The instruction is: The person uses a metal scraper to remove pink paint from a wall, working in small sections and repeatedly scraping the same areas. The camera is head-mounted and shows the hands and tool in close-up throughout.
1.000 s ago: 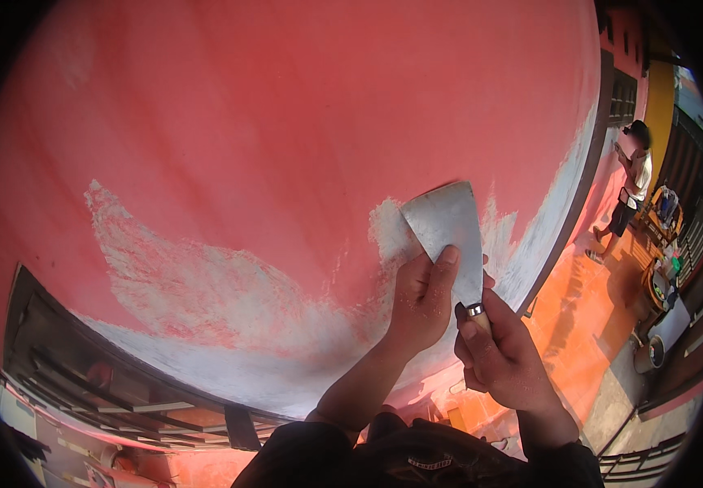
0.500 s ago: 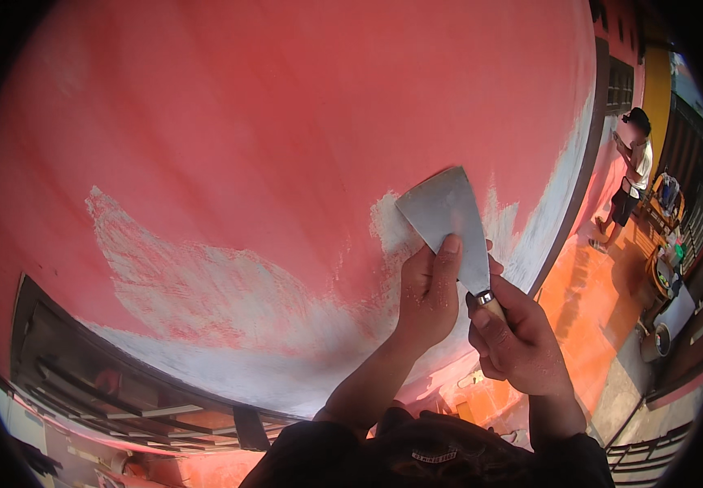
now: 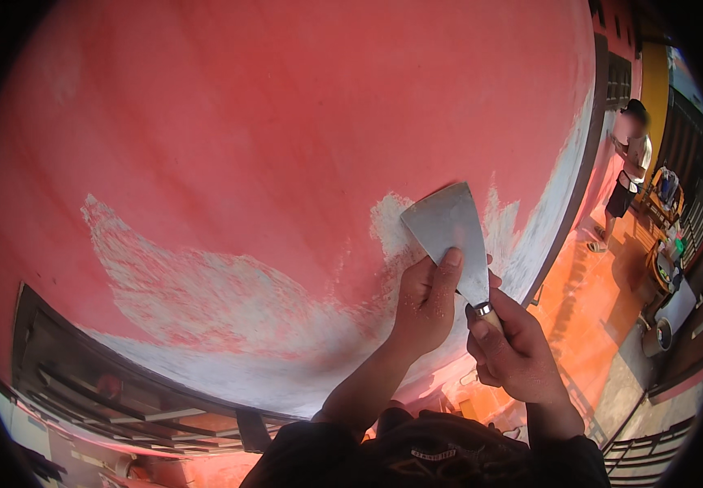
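Note:
Both my hands are on a putty knife [image 3: 451, 221] with a wide grey metal blade and a wooden handle. My right hand [image 3: 512, 348] is closed round the handle. My left hand [image 3: 427, 301] pinches the lower part of the blade, its thumb on the face toward me and its fingers mostly hidden behind. The blade points up and a little left, its broad edge at or near the pink wall [image 3: 286, 122]; whether it touches I cannot tell. Around and below it, the paint is scraped to a whitish layer [image 3: 205, 293], with a larger rough patch to the left.
A dark-framed window [image 3: 124, 382] lies below the wall at lower left. Brown trim [image 3: 591, 138] bounds the wall at right. Beyond it, another person [image 3: 632, 154] stands at a wall on an orange floor [image 3: 583, 301], near a wooden chair [image 3: 662, 199] with things on it.
The putty knife and both hands sit slightly lower in the picture, with the same grip. The other person has shifted posture a little.

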Tool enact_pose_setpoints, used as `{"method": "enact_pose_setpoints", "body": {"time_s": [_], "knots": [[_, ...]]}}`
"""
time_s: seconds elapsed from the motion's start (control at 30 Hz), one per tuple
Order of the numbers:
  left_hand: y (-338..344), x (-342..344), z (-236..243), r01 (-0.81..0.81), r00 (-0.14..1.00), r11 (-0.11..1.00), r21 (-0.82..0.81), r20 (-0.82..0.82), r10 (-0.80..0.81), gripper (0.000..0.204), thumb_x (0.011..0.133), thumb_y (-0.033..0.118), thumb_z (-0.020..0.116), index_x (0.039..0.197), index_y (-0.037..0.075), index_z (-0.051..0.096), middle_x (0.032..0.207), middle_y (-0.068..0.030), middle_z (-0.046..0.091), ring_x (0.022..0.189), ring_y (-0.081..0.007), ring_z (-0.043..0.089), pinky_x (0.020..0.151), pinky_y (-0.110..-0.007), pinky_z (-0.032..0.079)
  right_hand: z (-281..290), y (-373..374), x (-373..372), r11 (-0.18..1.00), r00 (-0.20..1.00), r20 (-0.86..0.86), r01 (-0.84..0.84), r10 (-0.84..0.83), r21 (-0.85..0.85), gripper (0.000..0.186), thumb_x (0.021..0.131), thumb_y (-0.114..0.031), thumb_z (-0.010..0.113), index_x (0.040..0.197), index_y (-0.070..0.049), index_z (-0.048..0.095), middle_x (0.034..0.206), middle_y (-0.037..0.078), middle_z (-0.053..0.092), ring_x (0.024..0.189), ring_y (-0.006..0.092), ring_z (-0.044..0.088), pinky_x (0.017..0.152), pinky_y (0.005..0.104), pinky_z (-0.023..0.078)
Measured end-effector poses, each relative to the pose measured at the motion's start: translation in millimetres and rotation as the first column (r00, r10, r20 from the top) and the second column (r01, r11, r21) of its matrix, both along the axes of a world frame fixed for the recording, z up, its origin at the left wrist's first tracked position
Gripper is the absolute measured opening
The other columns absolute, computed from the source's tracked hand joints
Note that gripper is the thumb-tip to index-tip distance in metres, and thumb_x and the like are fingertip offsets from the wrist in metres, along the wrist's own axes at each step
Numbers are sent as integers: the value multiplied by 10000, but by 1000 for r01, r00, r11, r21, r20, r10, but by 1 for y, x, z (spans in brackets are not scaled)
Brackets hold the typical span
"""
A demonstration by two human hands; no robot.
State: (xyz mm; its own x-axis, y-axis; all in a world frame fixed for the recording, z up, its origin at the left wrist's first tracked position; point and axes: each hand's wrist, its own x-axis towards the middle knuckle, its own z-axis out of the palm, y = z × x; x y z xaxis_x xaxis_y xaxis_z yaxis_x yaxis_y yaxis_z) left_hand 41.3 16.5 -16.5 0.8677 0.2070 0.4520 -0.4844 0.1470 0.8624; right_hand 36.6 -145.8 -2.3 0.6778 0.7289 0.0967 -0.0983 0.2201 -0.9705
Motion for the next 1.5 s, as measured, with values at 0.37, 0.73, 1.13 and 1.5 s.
{"method": "enact_pose_setpoints", "body": {"time_s": [0.37, 0.73, 1.13, 1.5], "knots": [[-1, 1, -4, 28, 999, 1000, 3, -28, -28, 411, 1103, 284, 395, 1085, -43, 643, 865, -113, 719, 817, -166, 704, 770, -302, 567, -13, 6, -1, 1000, 1000, -14, 21, -21, 5, 402, 1075, -151, 463, 1450, -51, 356, 742, -17, 437, 555, 40, 351, 465, 197, 327], [-12, 6, -14, -31, 993, 999, 31, -110, 34, 403, 1097, 289, 404, 1097, -29, 651, 886, -98, 712, 827, -161, 693, 775, -312, 560, -27, 10, -6, 987, 989, -13, 145, -145, 70, 553, 1072, -157, 475, 1560, -52, 235, 798, -13, 486, 587, 54, 445, 477, 194, 377], [-2, 6, -3, -4, 999, 997, 72, -35, 6, 439, 1103, 317, 380, 1103, -31, 647, 882, -109, 718, 827, -169, 693, 788, -324, 559, -16, 7, 9, 997, 998, 29, 51, -50, -51, 470, 1069, -153, 488, 1498, -34, 336, 778, -21, 484, 585, 47, 451, 509, 203, 388], [2, 6, 4, 13, 1000, 999, 29, 7, -14, 478, 1101, 320, 347, 1091, -55, 642, 874, -115, 713, 822, -178, 689, 791, -323, 555, -3, 14, 6, 995, 989, 117, 94, -91, -26, 480, 1055, -95, 484, 1502, -4, 334, 800, -11, 509, 626, 34, 455, 553, 213, 403]]}}
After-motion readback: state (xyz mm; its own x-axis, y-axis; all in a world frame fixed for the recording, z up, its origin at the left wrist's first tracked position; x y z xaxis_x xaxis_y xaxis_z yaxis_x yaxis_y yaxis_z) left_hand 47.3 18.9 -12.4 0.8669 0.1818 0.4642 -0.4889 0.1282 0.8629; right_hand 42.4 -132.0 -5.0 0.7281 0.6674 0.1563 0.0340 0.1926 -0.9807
